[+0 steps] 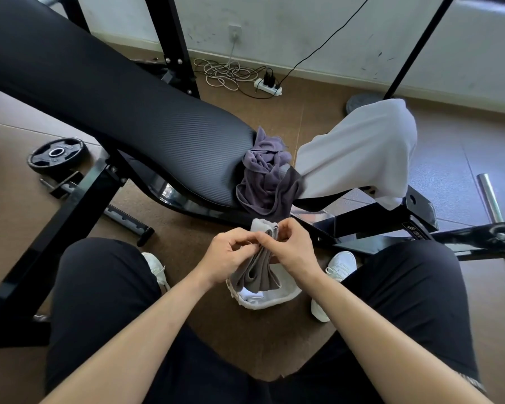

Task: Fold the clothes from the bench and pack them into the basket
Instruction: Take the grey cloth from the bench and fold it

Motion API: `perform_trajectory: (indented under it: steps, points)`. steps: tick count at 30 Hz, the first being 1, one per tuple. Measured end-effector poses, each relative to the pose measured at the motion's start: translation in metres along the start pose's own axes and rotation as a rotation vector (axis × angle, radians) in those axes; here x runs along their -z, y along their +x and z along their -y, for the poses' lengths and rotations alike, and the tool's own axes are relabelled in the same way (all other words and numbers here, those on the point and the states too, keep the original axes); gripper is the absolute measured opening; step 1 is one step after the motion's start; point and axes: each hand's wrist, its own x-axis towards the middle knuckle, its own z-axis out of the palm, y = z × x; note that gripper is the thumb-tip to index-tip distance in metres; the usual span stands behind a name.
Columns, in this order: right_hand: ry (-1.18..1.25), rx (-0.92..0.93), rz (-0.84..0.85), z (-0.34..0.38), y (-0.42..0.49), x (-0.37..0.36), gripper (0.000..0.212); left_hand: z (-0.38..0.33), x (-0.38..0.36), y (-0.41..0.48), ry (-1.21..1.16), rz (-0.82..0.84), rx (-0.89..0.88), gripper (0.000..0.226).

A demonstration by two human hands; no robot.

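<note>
L hand, R hand pinch grey cloth.

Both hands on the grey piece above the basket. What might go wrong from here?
1. The left hand and right hand pinch the grey folded cloth only near its top; the lower folds hang loose and may open on the way down.
2. The basket looks small and already holds a white item; the cloth may bunch or hang over the rim.
3. The purple garment hangs crumpled off the bench end and may slide to the floor.
</note>
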Motion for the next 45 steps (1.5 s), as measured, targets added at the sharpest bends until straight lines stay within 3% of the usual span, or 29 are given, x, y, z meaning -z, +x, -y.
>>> perform_trajectory:
  steps: [6, 13, 23, 28, 33, 37, 42, 45]
  points:
    - [0.291, -0.186, -0.052, 0.006, 0.004, 0.006, 0.018, -0.003, 0.004, 0.000, -0.015, 0.066, 0.026, 0.033]
    - [0.380, -0.205, -0.142, 0.004, 0.007, 0.011, 0.018, 0.009, 0.001, -0.001, 0.258, -0.021, 0.069, 0.032]
    - [0.411, -0.195, -0.180, 0.004, 0.012, 0.018, 0.018, 0.003, 0.014, 0.000, 0.159, 0.144, 0.070, 0.054]
    - [0.392, -0.180, -0.165, 0.003, 0.012, 0.023, 0.017, 0.003, 0.024, 0.000, 0.071, 0.018, 0.071, 0.056]
    - [0.239, -0.052, -0.058, 0.000, 0.016, 0.029, 0.015, 0.002, 0.028, -0.002, -0.045, -0.136, 0.062, 0.052]
    - [0.127, 0.028, 0.103, 0.002, 0.016, 0.035, 0.016, 0.004, 0.028, -0.002, 0.132, -0.210, -0.002, 0.045]
    - [0.026, 0.168, 0.343, 0.007, 0.010, 0.041, 0.019, 0.005, 0.028, -0.002, 0.416, -0.124, -0.167, 0.076]
    - [-0.019, 0.196, 0.432, 0.008, 0.009, 0.042, 0.015, 0.010, 0.027, -0.001, 0.531, -0.011, -0.140, 0.087]
